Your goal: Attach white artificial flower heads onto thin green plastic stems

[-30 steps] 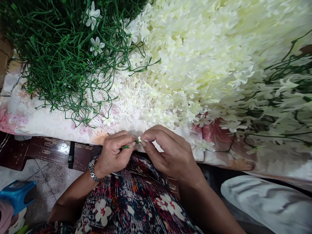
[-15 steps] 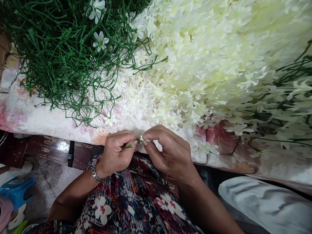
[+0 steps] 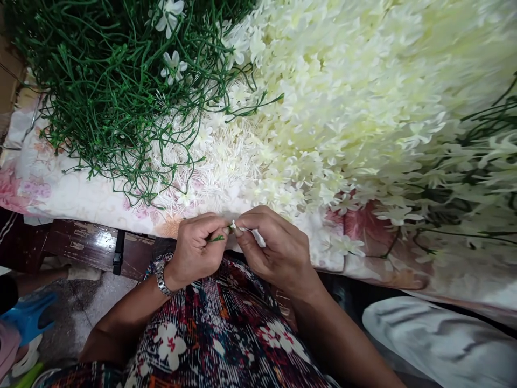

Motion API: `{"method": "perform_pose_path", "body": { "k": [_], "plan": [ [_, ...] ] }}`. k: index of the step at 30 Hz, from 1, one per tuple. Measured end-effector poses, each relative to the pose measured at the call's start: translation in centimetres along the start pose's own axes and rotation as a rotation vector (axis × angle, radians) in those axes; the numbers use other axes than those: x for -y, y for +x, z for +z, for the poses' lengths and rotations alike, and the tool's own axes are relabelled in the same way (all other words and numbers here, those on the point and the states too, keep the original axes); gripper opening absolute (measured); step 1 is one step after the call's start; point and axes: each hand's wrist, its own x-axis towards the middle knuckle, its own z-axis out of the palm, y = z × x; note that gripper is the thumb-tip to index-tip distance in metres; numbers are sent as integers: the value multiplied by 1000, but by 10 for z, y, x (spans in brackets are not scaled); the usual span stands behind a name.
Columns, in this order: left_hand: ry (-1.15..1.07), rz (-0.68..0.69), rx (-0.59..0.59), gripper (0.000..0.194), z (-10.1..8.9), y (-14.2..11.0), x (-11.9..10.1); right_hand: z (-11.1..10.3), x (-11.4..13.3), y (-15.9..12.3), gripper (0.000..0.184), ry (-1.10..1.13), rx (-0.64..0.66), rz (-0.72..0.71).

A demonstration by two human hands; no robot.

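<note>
Your left hand [image 3: 201,245] pinches a thin green stem [image 3: 217,238]; your right hand [image 3: 273,248] pinches a tiny white piece [image 3: 233,225] at its tip, just above the cloth's [image 3: 92,200] edge. Beyond lie wiry green stems [image 3: 109,102] and soft, pale-yellow petals [image 3: 343,97].

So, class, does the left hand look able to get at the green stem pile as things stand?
Probably yes: mainly floral cloth lies between the left hand and the green stem pile, though its fingers are already pinching a small green stem.
</note>
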Motion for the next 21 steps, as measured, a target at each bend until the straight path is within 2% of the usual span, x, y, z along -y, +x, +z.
{"method": "perform_pose_path", "body": {
  "k": [4, 7, 9, 13, 21],
  "plan": [
    [-80, -3, 16, 13, -2, -1, 1, -8, 4, 2, 19, 21, 22, 7],
    [-142, 6, 31, 11, -5, -1, 1, -21, 6, 2, 31, 32, 55, 50],
    [-153, 5, 36, 12, -6, 0, 0, -28, 7, 0, 37, 33, 24, 63],
    [-144, -6, 55, 13, -6, 0, -2, -32, 7, -3, 34, 25, -55, 19],
    [-93, 49, 72, 13, -3, -1, 0, -28, 7, 0, 24, -18, 36, -47]
  ]
}}
